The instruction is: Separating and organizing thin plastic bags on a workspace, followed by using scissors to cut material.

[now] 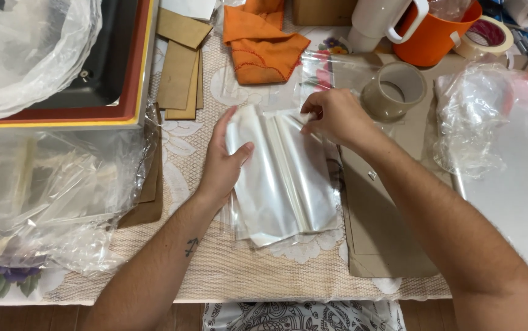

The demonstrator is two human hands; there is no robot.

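Observation:
A stack of clear plastic bags lies on the lace tablecloth in the middle of the table. My left hand rests flat on the stack's left side, thumb pressing on the top bag. My right hand pinches the top edge of a bag at the stack's upper right corner. The top bag is lifted and folded open along a central crease.
A brown tape roll stands just right of my right hand. Behind it are an orange jug, a white mug and an orange cloth. Crumpled plastic wrap lies left, more plastic sheeting right. Cardboard pieces lie at the back.

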